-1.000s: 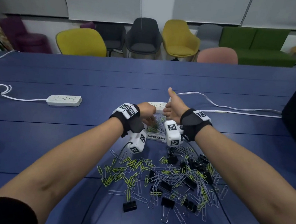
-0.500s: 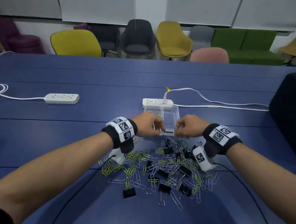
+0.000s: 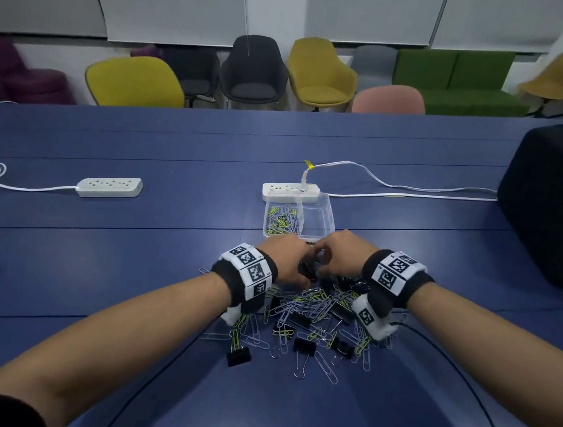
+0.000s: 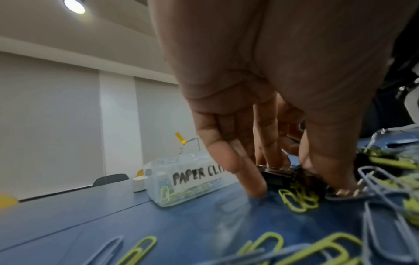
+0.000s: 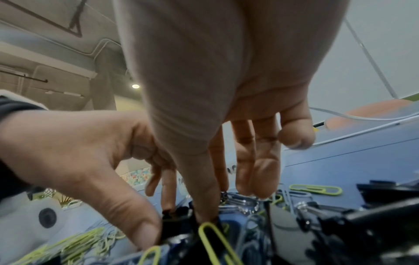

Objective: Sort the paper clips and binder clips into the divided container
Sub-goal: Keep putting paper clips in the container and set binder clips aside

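Observation:
A clear divided container point(image 3: 322, 205) stands beyond the pile, with paper clips in its left compartment point(image 3: 283, 218) and nothing visible in its right one. Its front label reads "PAPER CLI" point(image 4: 197, 176). A mixed pile of paper clips and black binder clips point(image 3: 315, 316) lies in front of it. My left hand point(image 3: 304, 267) is at the pile's far edge, its fingers and thumb curled down around a black binder clip point(image 4: 278, 176). My right hand point(image 3: 325, 262) meets it there, with thumb and index finger point(image 5: 204, 197) pinching a black binder clip point(image 5: 179, 217).
A white power strip point(image 3: 290, 192) with a cable sits right behind the container, and a second strip point(image 3: 110, 186) lies far left. A black bag point(image 3: 555, 212) stands at the right. Chairs line the far side of the blue table point(image 3: 130, 267).
Both hands have drawn back from over the container to the pile's far edge. They have come together and lowered onto black binder clips.

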Demonstrator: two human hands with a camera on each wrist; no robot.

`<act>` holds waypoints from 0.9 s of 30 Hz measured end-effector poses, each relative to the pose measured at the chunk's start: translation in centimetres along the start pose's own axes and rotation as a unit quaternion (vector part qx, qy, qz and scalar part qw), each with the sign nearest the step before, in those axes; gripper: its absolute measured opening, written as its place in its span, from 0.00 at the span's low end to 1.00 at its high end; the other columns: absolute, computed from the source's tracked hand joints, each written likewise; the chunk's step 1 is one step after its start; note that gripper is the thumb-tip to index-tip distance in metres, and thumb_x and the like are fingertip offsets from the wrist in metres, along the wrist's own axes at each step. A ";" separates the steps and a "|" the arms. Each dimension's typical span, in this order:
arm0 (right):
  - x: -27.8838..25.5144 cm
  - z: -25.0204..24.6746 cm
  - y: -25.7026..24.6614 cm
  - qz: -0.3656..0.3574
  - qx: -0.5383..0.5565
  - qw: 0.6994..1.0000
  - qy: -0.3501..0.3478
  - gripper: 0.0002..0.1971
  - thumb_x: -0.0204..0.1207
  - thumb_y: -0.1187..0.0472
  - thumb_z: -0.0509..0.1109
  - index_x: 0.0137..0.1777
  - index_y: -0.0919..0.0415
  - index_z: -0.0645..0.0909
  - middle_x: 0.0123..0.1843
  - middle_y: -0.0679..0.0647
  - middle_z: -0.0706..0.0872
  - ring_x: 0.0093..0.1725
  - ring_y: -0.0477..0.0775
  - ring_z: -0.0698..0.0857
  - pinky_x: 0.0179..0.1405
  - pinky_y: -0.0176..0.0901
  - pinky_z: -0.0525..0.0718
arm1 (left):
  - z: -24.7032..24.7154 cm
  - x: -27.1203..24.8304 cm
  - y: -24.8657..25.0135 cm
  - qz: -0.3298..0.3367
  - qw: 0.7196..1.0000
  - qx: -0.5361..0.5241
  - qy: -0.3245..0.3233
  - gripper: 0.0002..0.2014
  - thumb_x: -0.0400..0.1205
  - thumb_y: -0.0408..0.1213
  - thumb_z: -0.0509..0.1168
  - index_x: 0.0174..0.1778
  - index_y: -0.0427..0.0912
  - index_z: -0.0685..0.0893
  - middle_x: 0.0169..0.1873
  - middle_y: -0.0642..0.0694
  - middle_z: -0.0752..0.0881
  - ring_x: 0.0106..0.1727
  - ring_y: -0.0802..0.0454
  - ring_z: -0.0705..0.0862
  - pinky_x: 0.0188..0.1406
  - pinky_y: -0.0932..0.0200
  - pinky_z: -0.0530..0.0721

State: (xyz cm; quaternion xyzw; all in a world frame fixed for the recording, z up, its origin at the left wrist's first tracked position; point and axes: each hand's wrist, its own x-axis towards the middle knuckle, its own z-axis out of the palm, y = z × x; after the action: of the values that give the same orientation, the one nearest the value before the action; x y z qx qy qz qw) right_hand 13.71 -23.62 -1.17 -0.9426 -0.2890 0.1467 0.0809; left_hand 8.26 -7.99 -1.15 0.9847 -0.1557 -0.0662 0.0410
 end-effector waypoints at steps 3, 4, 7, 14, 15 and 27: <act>0.1 0.2 -0.3 -0.005 -0.016 1.000 0.009 0.24 0.61 0.43 0.81 0.59 0.44 0.85 0.50 0.47 0.88 0.50 0.52 0.86 0.49 0.48 0.86 | -0.7 -0.9 -1.4 -0.009 0.998 -0.063 -0.004 0.22 0.70 0.52 0.76 0.59 0.53 0.84 0.53 0.52 0.89 0.50 0.52 0.86 0.45 0.58 0.82; 0.1 0.2 -0.5 -0.009 -0.028 0.999 0.015 0.24 0.61 0.41 0.81 0.57 0.45 0.85 0.49 0.47 0.87 0.50 0.53 0.85 0.47 0.46 0.85 | -1.3 -1.2 -2.1 -0.012 0.996 -0.090 -0.017 0.23 0.70 0.52 0.77 0.59 0.54 0.83 0.55 0.53 0.88 0.48 0.56 0.85 0.48 0.58 0.82; 0.1 0.3 -0.6 -0.024 -0.058 0.998 0.021 0.18 0.63 0.40 0.79 0.47 0.47 0.82 0.44 0.46 0.83 0.44 0.52 0.82 0.40 0.42 0.79 | -3.3 -2.1 -4.5 -0.026 0.986 -0.152 -0.061 0.19 0.70 0.51 0.78 0.55 0.54 0.85 0.54 0.57 0.87 0.40 0.69 0.80 0.45 0.62 0.77; 0.3 -2.8 1.3 0.057 0.050 0.997 0.027 0.16 0.62 0.43 0.78 0.46 0.49 0.83 0.42 0.44 0.86 0.45 0.51 0.85 0.45 0.45 0.84 | -4.4 -2.1 -10.5 -0.138 0.982 -0.119 -0.050 0.17 0.72 0.47 0.77 0.54 0.48 0.86 0.55 0.51 0.87 0.48 0.55 0.82 0.49 0.61 0.74; 0.4 -3.4 2.1 0.083 0.019 0.996 0.028 0.17 0.62 0.42 0.78 0.47 0.49 0.84 0.44 0.46 0.87 0.46 0.52 0.84 0.46 0.45 0.83 | -3.8 -1.8 -11.1 -0.153 0.981 -0.106 -0.050 0.17 0.73 0.47 0.77 0.55 0.48 0.86 0.56 0.50 0.86 0.52 0.53 0.82 0.51 0.60 0.76; 0.6 -2.3 4.2 0.153 -0.085 0.978 0.112 0.06 0.71 0.52 0.71 0.45 0.51 0.82 0.52 0.54 0.86 0.50 0.60 0.86 0.48 0.48 0.82 | -1.6 -2.3 -11.2 -0.165 0.986 -0.026 -0.025 0.25 0.78 0.54 0.69 0.70 0.52 0.76 0.67 0.47 0.78 0.65 0.44 0.79 0.62 0.48 0.80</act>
State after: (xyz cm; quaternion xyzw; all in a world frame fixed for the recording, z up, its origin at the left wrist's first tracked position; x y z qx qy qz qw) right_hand 17.12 -26.89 -0.13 -0.9895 -0.1417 0.0259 0.0088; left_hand 9.69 3.45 -0.48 0.9936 0.0093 -0.1009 0.0508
